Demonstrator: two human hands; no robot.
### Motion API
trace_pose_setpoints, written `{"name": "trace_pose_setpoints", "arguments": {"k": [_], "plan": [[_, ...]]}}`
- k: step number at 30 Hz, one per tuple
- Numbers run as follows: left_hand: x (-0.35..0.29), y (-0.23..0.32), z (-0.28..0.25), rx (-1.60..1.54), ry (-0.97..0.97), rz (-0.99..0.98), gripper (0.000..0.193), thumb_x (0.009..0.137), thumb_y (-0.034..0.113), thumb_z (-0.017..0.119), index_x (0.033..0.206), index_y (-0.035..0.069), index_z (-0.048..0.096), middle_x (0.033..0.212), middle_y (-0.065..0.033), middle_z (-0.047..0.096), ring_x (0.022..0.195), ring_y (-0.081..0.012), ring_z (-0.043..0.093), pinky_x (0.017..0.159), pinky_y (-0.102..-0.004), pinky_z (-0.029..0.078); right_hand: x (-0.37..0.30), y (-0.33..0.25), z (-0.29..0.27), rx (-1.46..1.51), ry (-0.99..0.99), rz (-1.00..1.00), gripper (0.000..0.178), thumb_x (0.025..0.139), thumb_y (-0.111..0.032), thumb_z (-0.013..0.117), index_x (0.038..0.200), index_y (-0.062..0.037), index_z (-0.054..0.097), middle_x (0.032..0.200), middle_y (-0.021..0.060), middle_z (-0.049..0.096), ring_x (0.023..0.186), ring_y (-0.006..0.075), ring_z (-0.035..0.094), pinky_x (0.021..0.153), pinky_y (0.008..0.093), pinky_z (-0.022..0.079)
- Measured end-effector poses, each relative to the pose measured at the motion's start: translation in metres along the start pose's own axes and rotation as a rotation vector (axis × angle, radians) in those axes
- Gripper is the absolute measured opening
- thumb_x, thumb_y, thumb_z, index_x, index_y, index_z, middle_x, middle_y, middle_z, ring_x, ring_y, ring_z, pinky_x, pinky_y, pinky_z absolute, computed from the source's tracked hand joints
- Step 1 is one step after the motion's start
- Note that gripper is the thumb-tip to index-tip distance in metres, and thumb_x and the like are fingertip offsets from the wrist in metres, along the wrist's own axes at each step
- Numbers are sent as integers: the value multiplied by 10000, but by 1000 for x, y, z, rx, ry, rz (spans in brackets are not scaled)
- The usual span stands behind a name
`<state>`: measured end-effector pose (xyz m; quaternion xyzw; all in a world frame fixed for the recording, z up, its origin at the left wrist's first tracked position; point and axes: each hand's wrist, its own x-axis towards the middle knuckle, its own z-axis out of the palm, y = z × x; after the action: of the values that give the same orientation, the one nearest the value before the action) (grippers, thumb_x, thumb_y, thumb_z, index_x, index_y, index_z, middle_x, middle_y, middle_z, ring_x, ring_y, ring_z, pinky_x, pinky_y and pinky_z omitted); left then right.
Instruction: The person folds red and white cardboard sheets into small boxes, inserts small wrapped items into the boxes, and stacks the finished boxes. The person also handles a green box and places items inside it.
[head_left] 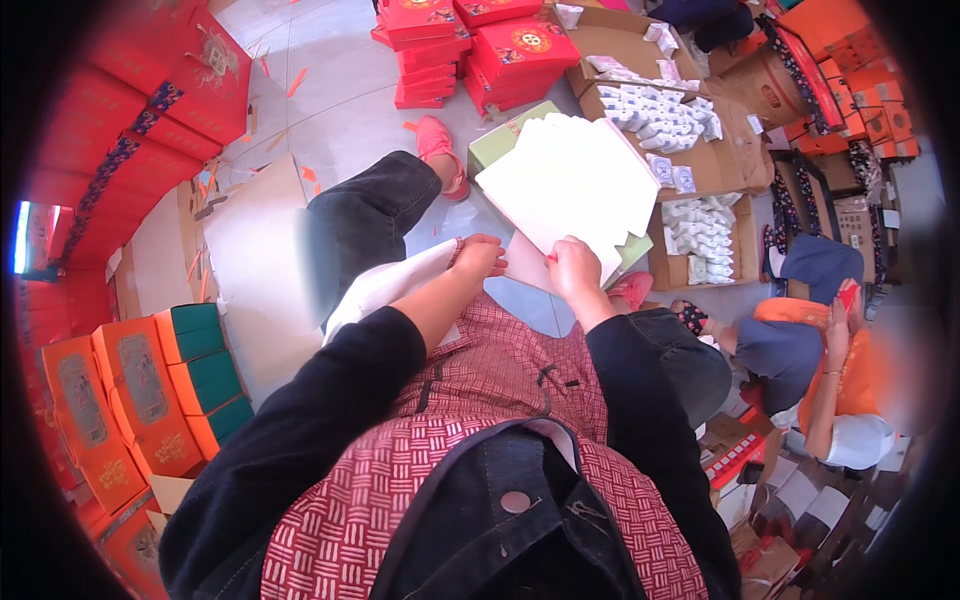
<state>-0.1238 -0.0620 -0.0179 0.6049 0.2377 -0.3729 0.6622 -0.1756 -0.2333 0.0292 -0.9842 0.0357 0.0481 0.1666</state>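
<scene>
My left hand [482, 257] is curled above my lap, beside a white sheet-like piece [392, 283] with a reddish edge near my wrist. Whatever its fingers hold, if anything, is hidden. My right hand [577, 268] is closed in a fist at the near edge of a pile of bright white sheets [565, 180]. A bit of something red [552, 257] shows at its thumb; its kind is too small to tell. The sheets lie fanned over a pale green box [490, 148] between my feet. A red patterned apron [480, 350] covers my lap.
Red gift boxes [520, 50] are stacked ahead, more red boxes [150, 100] at far left. Orange boxes [140, 390] stand near left. Cartons hold small white packets [660, 115] at right, where another person in orange [850, 370] sits. Cardboard [265, 270] lies on the floor.
</scene>
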Motion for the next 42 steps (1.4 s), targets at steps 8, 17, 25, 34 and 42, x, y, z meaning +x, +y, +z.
{"name": "trace_pose_setpoints", "arguments": {"k": [8, 17, 25, 34, 42], "plan": [[32, -28, -24, 133, 296, -8, 300, 806, 63, 503, 1105, 55, 523, 968, -92, 590, 825, -225, 601, 639, -351, 506, -30, 126, -42, -319, -126, -30, 83, 759, -110, 531, 802, -116, 601, 902, 78, 578, 849, 290, 591, 715, 394, 482], [56, 75, 32, 684, 383, 883, 271, 717, 56, 618, 985, 14, 611, 1018, -154, 591, 1009, -325, 535, 888, -368, 423, -77, 215, 31, 676, 364, 1183, 467, 807, -416, 608, 960, 25, 586, 826, 132, 584, 730, 263, 587, 590, 380, 498], [126, 152, 92, 1240, 358, 967, 194, 713, 82, 671, 871, 26, 574, 949, -142, 549, 999, -327, 519, 834, -410, 445, -61, 131, 36, 1198, 541, 1221, 216, 806, -174, 688, 700, -61, 536, 581, -5, 512, 416, 93, 464, 347, 213, 349], [123, 124, 72, 1085, 298, 1044, 358, 684, 84, 691, 1009, 30, 551, 996, -146, 533, 990, -319, 518, 844, -394, 439, -60, 121, 7, 468, 192, 947, 285, 835, -163, 503, 723, 70, 621, 670, 183, 636, 556, 305, 628, 535, 372, 499], [72, 96, 75, 826, 312, 775, 356, 720, 121, 695, 1027, 30, 540, 1052, -163, 533, 1039, -329, 503, 872, -383, 428, -95, 142, -35, -19, 262, 924, 277, 838, -170, 465, 770, 71, 584, 776, 260, 617, 739, 426, 605, 691, 476, 480]]}}
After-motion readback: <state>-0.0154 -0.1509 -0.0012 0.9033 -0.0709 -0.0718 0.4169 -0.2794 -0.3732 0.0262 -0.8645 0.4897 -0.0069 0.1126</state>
